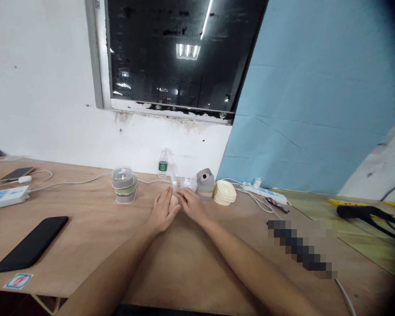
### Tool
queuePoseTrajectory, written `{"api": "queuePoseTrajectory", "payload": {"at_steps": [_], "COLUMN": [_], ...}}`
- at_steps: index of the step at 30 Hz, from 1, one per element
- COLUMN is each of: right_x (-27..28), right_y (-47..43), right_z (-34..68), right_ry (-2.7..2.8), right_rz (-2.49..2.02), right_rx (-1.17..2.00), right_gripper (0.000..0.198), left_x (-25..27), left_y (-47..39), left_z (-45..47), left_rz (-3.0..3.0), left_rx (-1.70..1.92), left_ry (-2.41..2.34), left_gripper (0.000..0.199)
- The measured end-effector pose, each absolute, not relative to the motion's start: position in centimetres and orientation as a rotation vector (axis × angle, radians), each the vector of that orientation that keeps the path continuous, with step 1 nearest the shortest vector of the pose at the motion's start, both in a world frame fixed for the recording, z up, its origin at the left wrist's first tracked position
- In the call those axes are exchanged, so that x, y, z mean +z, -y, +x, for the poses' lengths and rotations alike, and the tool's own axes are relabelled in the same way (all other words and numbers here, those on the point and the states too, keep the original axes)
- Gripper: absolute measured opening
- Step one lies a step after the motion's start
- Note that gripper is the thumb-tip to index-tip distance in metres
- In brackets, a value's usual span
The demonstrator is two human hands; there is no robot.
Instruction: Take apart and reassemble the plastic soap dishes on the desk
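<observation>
A small peach-coloured rounded thing [174, 202] is partly hidden between my hands, over the middle of the table. My left hand [160, 211] cups its left side, with long fingers together and the thumb bent across the near side. On the other side, my right hand [193, 204] has its fingers curled in a pinch beside the thing's upper edge. What those fingertips hold, if anything, is too small to tell. Just beyond the fingers stands a strip of clear plastic [174, 176]. A clear tub [188, 183] sits behind my right hand.
Stacked grey and green containers [124, 185] stand left, grey and orange ones [205, 184] right, beside cream containers [224, 192]. An empty bottle [163, 163] is by the wall. A black phone-like slab [32, 243], power strips [7, 197] and cables lie about the wooden table [191, 272].
</observation>
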State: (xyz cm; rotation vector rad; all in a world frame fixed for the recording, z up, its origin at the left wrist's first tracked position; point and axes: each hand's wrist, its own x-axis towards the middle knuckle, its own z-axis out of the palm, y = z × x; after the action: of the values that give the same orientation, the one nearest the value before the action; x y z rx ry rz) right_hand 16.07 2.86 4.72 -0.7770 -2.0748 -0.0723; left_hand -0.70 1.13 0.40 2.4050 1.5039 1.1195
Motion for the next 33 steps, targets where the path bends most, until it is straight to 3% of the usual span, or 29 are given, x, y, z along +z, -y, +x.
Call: {"api": "queuePoseTrajectory", "payload": {"at_steps": [6,13,20,24,33], "right_x": [7.2,5.5,5.0,4.1,-1.2], "right_y": [-9.5,-12.8,-12.8,-10.1,-4.3], "right_z": [19.1,21.0,21.0,20.4,18.2], "right_ry": [2.076,2.112,2.163,2.05,1.964], "right_rz": [-1.145,-1.508,-1.491,-1.296,-1.098], "right_rx": [-0.238,-0.369,-0.314,-0.248,0.121], "right_gripper": [0.03,0.032,0.023,0.031,0.046], "left_x": [-0.8,-0.8,-0.4,-0.1,0.1], "left_y": [-2.0,-2.2,-2.0,-2.2,-2.4], "left_z": [-1.5,-1.8,-1.8,-1.8,-1.3], "left_rz": [2.393,2.35,2.312,2.153,1.826], "left_rx": [0.841,0.775,0.841,0.978,1.259], "left_ry": [-1.798,-1.833,-1.765,-1.653,-1.194], "left_gripper": [0.072,0.084,0.069,0.059,0.06]}}
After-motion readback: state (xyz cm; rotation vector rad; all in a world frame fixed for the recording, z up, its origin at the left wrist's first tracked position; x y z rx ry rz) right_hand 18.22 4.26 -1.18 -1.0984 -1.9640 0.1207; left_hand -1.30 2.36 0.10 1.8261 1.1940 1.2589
